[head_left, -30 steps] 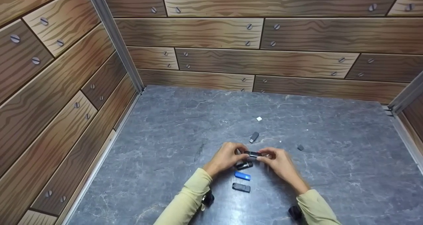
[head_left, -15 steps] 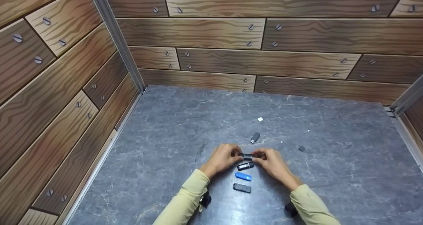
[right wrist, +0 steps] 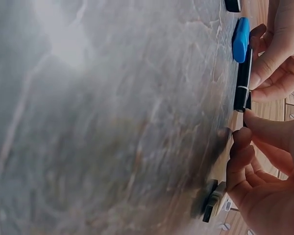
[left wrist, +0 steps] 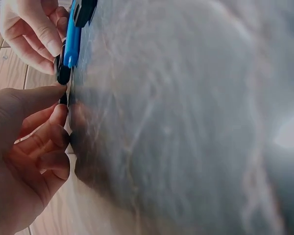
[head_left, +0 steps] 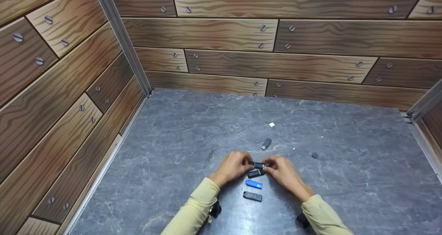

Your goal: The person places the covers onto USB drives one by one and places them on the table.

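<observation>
Left fingers (head_left: pixel 246 167), right fingers (head_left: pixel 269 169) pinched round black stick (head_left: pixel 257 165), near second stick (head_left: pixel 255 174), blue stick (head_left: pixel 254 184).

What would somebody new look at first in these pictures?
Probably the bright blue oblong stick, the boldest colour on the grey marbled tabletop, lying nearer the person than the hands. Next, perhaps, just beyond it, the left hand and right hand, holding a small black oblong stick between them. Then the big brown wood-patterned panels standing behind the tabletop and along its left side.
</observation>
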Demonstrator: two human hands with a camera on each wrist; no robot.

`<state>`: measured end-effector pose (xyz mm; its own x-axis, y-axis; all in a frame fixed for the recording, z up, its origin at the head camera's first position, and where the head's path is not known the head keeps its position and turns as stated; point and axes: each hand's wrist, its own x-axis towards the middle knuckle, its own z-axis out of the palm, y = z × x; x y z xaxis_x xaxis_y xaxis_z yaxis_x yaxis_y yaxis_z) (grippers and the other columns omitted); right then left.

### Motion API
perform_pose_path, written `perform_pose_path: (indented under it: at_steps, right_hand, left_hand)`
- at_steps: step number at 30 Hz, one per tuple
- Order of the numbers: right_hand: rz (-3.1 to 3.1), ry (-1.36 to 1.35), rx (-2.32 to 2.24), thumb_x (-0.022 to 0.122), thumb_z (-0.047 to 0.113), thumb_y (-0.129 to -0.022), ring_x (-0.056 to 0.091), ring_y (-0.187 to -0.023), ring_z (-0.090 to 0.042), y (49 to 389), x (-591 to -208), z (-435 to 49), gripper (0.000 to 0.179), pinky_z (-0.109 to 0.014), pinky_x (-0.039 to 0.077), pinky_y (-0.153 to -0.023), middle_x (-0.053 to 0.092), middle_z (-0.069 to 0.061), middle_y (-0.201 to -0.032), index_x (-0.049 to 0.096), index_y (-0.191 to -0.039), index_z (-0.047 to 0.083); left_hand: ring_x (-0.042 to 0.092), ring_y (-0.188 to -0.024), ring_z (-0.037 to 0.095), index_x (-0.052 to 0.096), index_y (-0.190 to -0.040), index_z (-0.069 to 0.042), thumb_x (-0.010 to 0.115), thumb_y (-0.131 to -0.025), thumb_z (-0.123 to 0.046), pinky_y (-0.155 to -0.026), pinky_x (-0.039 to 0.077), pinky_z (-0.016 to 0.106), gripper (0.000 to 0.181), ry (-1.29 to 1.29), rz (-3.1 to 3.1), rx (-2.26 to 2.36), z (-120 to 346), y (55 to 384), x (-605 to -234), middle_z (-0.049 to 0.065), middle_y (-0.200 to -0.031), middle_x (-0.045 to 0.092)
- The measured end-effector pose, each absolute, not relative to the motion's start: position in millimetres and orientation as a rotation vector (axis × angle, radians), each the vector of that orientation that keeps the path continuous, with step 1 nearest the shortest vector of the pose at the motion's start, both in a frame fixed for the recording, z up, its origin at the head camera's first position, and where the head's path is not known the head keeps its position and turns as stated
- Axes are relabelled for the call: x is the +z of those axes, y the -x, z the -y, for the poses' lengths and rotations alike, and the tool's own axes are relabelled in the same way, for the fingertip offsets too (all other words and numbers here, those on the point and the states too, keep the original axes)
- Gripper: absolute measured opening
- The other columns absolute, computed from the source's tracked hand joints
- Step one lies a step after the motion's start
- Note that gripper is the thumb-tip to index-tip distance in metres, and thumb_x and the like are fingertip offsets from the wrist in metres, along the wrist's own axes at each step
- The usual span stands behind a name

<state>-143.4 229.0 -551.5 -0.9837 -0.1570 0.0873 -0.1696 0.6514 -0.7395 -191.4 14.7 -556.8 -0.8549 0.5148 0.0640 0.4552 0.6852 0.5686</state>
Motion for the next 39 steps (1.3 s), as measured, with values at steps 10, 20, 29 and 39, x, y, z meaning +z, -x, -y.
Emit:
perform_pose_path:
  at_steps: [10, 20, 29, 39]
  right_hand:
    - [2.882, -0.253, 1.315, 0.079, 0.003, -0.088, 0.065, -0.077, -0.012, 138.3, -550.4, -231.4, 0.022, -0.019, 0.052, -0.067, 0.077, -0.015, -0.096, 0.075, -0.108, -0.003]
    - [2.884, -0.190, 1.226, 0.081, 0.003, -0.087, 0.065, -0.078, -0.013, 143.0, -547.0, -227.8, 0.018, -0.024, 0.053, -0.071, 0.078, -0.008, -0.090, 0.078, -0.104, 0.001]
    - [2.893, -0.193, 1.197, 0.081, 0.000, -0.086, 0.060, -0.074, -0.010, 143.0, -548.4, -227.1, 0.018, -0.023, 0.049, -0.069, 0.074, -0.004, -0.082, 0.078, -0.103, 0.000]
    - [2.858, -0.105, 1.346, 0.079, 0.004, -0.091, 0.059, -0.061, -0.007, 141.3, -542.4, -243.3, 0.025, -0.018, 0.045, -0.055, 0.076, -0.010, -0.084, 0.076, -0.114, -0.003]
  left_hand:
    - [0.052, -0.065, -0.002, 0.080, -0.104, -0.014, 0.082, -0.092, -0.022, -0.059, 0.044, 0.015, 0.015, -0.844, -2.758, 0.907, -17.1, 191.1, -557.4, -0.005, -0.080, 0.073]
    - [0.051, -0.065, 0.000, 0.079, -0.101, -0.015, 0.081, -0.092, -0.023, -0.058, 0.043, 0.017, 0.012, -0.816, -2.779, 0.878, -19.6, 191.7, -551.1, -0.005, -0.079, 0.071]
    - [0.051, -0.064, 0.001, 0.079, -0.101, -0.017, 0.081, -0.093, -0.028, -0.057, 0.042, 0.019, 0.014, -0.820, -2.823, 0.802, -20.4, 191.9, -552.2, -0.007, -0.077, 0.070]
    - [0.063, -0.075, 0.004, 0.080, -0.109, -0.016, 0.077, -0.096, -0.028, -0.068, 0.053, 0.021, 0.018, -0.759, -2.751, 0.880, -12.6, 199.2, -548.1, -0.002, -0.091, 0.078]
